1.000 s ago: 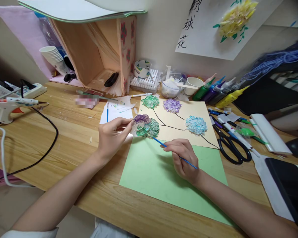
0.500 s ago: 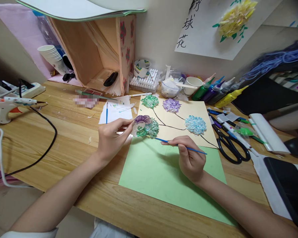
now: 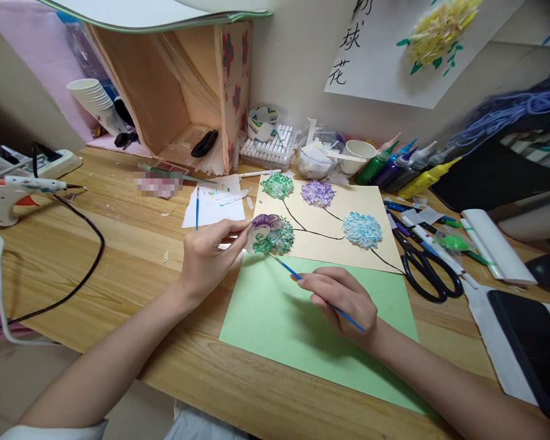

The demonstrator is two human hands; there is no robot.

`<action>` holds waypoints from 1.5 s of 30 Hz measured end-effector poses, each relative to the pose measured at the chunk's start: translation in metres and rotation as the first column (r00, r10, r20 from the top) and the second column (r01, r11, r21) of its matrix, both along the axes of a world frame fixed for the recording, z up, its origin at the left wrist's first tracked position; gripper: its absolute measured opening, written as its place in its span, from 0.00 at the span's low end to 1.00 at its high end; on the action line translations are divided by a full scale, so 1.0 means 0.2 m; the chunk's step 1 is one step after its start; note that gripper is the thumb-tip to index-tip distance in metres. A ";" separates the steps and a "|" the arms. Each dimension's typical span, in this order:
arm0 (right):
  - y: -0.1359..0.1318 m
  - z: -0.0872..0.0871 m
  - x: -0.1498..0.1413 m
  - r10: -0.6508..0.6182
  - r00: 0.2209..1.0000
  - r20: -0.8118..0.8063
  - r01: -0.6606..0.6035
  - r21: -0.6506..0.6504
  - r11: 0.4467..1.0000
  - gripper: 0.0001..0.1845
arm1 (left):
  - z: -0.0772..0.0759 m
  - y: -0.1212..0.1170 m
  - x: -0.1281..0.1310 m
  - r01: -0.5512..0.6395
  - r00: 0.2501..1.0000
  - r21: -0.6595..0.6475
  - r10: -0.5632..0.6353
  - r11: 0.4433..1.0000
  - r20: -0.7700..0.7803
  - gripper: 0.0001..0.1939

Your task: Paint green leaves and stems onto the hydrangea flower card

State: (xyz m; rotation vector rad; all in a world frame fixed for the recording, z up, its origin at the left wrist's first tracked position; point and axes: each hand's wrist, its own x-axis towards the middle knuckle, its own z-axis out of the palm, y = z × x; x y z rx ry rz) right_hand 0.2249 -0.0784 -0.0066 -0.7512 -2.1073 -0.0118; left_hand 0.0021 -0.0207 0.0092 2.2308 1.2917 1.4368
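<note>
My left hand point(image 3: 213, 256) pinches the edge of a small clear round dish point(image 3: 260, 231) smeared with purple and green paint. It is held tilted above the artwork, partly covering a green fluffy flower point(image 3: 284, 237). Between the fingers of my right hand point(image 3: 343, 302) is a blue-handled paintbrush point(image 3: 288, 267), its tip at the lower edge of the dish; I cannot tell whether it touches. Under them lie a cream sheet point(image 3: 321, 256) with drawn black stems and a green sheet point(image 3: 311, 342). More flowers on the cream sheet are green point(image 3: 277, 185), purple point(image 3: 318, 193) and light blue point(image 3: 362, 230).
Black scissors point(image 3: 428, 272) and several markers lie to the right, near a phone point(image 3: 531, 348). Paint bottles point(image 3: 394, 164), a paper cup point(image 3: 357, 156) and a plastic tub point(image 3: 316, 160) stand behind. A glue gun point(image 3: 13, 195) with a cord point(image 3: 98, 256) is at left.
My right hand has turned and shifted slightly down, so the paintbrush slants more steeply, with its tip still by the dish. My left hand and the dish have barely moved.
</note>
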 end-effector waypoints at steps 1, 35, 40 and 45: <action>0.00 0.00 0.00 -0.004 1.000 0.010 0.004 0.004 1.000 0.11 | 0.00 0.00 0.00 0.000 1.000 0.000 0.000 1.000 0.002 0.03; 0.03 -0.07 0.06 -0.091 0.990 -0.109 0.087 -0.042 0.995 0.13 | 0.01 0.20 -0.15 -0.232 0.896 -0.229 0.299 0.945 0.327 0.07; 0.04 -0.08 0.05 -0.100 0.989 -0.106 0.094 -0.062 0.994 0.12 | 0.01 0.20 -0.14 -0.223 0.904 -0.208 0.282 0.952 0.320 0.07; 0.03 -0.08 0.06 -0.096 0.990 -0.104 0.093 -0.031 0.995 0.13 | 0.01 0.20 -0.14 -0.225 0.904 -0.211 0.285 0.951 0.319 0.07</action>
